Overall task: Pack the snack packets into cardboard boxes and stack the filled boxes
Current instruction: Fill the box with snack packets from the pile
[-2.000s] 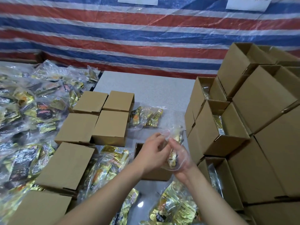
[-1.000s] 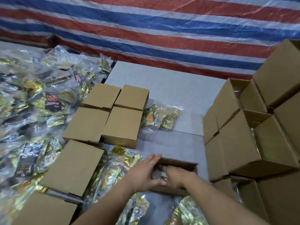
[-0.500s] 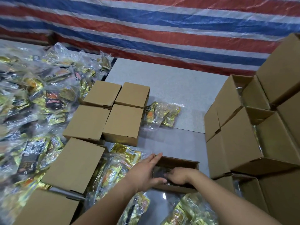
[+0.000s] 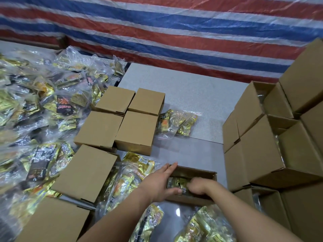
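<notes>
A: Hands status?

B: Left hand (image 4: 161,180) lies flat along the left wall of the open box (image 4: 194,198), fingers straight, thumb over the rim, so not gripping. Right hand (image 4: 198,186) is down inside the box on a snack packet (image 4: 177,182); motion blur, can't tell if it grips or just presses.

A: Box location?

B: Near centre of the grey table (image 4: 183,95), between both forearms.

A: Other stock?

B: Closed boxes (image 4: 122,119), four in a block, sit far-left of the open one; two more near left. Bagged packets (image 4: 176,123) lie just right of that block. Big loose packet pile (image 4: 35,110) is at far left, with more packets at the near edge. Stacked boxes (image 4: 272,140) stand on the right, several with open tops. Striped tarp (image 4: 174,32) hangs behind.
</notes>
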A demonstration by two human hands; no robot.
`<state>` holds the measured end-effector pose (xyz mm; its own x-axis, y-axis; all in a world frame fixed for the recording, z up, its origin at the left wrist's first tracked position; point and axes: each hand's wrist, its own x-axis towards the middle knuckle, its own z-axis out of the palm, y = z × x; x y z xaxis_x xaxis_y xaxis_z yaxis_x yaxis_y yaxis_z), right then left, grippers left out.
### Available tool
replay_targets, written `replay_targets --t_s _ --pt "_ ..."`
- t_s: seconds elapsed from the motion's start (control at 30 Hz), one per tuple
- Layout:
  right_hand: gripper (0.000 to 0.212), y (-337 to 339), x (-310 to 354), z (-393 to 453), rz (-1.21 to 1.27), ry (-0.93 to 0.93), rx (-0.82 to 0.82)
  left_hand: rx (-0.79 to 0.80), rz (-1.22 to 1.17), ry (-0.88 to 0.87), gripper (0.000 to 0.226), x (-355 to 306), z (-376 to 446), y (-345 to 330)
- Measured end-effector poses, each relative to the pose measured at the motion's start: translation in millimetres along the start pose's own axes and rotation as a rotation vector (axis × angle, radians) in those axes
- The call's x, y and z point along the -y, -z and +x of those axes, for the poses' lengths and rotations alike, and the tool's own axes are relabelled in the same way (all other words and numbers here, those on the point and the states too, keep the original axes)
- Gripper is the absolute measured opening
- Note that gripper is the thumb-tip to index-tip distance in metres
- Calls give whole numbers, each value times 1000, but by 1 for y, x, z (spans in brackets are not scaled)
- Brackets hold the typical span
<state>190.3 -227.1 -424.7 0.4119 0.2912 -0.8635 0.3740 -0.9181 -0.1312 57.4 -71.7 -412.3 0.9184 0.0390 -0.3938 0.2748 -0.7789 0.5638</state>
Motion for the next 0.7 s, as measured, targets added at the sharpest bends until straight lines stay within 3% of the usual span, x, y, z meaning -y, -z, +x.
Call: replay_targets --t_s 0.1,0.17,0.3,0.53,0.63,0.7 --pt "50 -8 3 3 138 -4 133 13 14 13 99 -2 0 1" --pt "45 -5 7 -3 202 46 130 30 31 23 98 -5 0 4" --pt "45 10 7 -22 169 151 -129 33 63 62 91 -15 3 10" --pt "27 43 -20 -77 486 402 -514 -16 98 106 76 -29 -1 14" --pt "16 48 -37 -94 544 401 -649 -133 163 84 75 -40 -9 23" --pt "18 46 -47 -102 600 399 -698 -302 242 -46 67 -52 -17 26"
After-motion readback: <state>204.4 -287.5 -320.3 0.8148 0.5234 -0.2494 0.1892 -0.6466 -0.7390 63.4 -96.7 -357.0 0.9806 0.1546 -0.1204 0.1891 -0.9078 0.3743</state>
